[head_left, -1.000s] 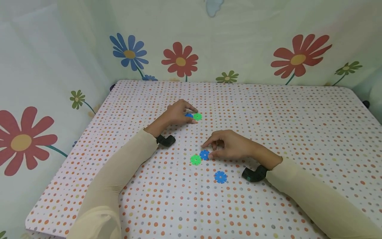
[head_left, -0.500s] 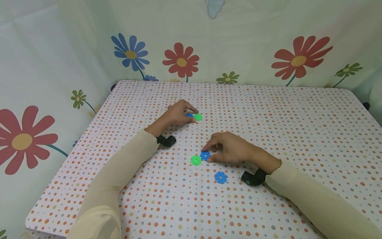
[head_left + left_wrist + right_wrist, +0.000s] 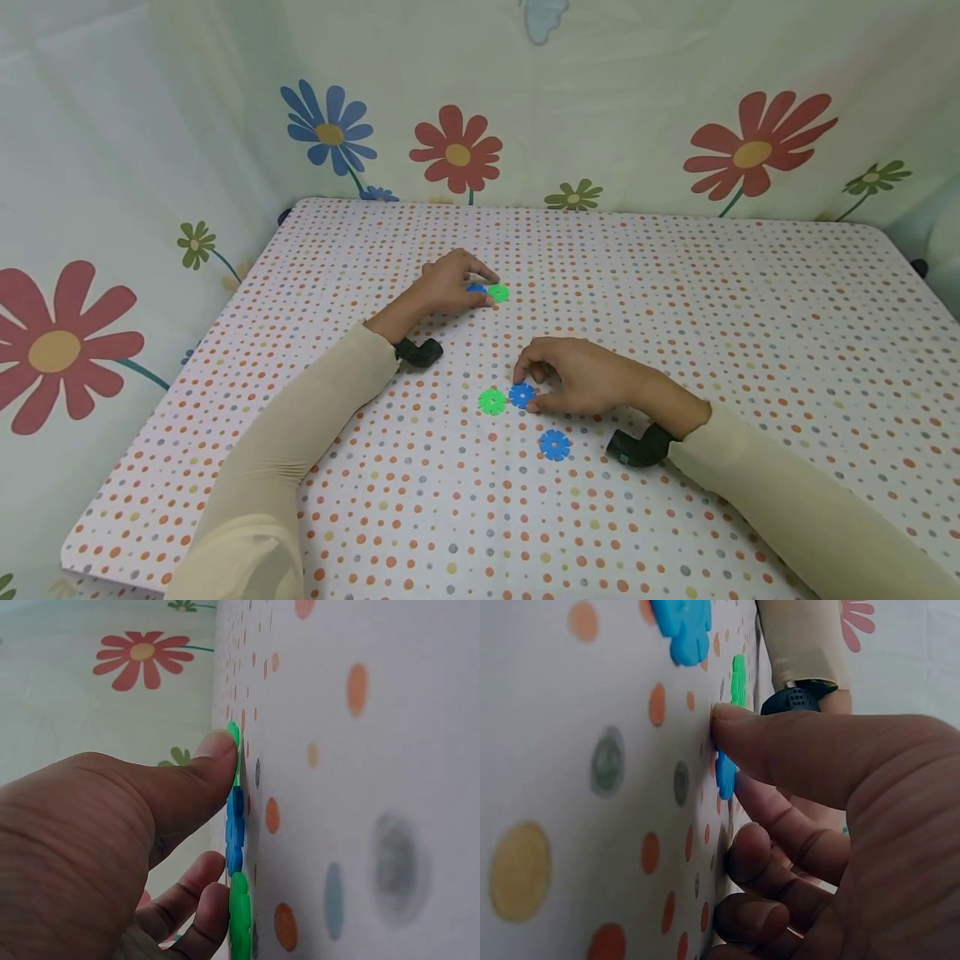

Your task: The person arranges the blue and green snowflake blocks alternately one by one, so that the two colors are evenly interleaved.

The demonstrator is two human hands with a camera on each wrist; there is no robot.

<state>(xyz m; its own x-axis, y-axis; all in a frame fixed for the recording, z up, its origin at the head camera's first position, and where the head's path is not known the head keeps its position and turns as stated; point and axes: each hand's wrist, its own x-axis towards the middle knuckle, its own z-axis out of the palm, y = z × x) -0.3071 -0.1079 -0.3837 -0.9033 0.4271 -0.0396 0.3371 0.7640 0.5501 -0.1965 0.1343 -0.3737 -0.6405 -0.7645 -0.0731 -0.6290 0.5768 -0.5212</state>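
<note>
Near the table's middle, my right hand (image 3: 588, 375) pinches a blue notched snowflake disc (image 3: 522, 395) between thumb and index finger. Just left of it, a green snowflake disc (image 3: 492, 402) lies flat with a narrow gap between. Farther back, my left hand (image 3: 447, 283) holds a row of discs at the tabletop, thumb and index finger at a green disc (image 3: 498, 293). A blue disc (image 3: 476, 288) adjoins it, partly covered by the hand. The left wrist view shows another green disc (image 3: 240, 915) at the row's other end, near the curled fingers.
One more blue disc (image 3: 555, 445) lies loose in front of my right hand. The dotted tabletop (image 3: 697, 317) meets a flower-print curtain (image 3: 600, 100) at the back and left. Black wrist cameras (image 3: 641, 445) jut out below both wrists.
My right thumb and index finger have closed on the blue disc and slid it slightly right, away from the green disc. The left hand has stayed in place.
</note>
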